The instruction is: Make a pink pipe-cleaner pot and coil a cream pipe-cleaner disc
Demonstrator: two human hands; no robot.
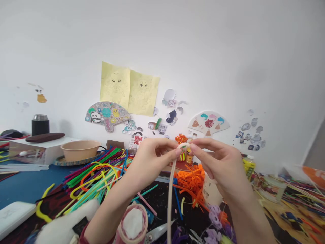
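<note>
Near the middle of the view, a pale cream pipe cleaner is bent into a small arch at its top, and its long end hangs down toward the bottom edge. My left hand pinches it between thumb and index finger on the left side of the arch. On the right side of the arch, the fingertips of my right hand are closed on it. Behind and below my hands lie a heap of orange pipe cleaner pieces and a purple fuzzy flower shape.
Coloured pipe cleaners spread at the left, near a tan bowl and a black thermos. Scissors and a round container lie in front. A yellow bottle stands at the right.
</note>
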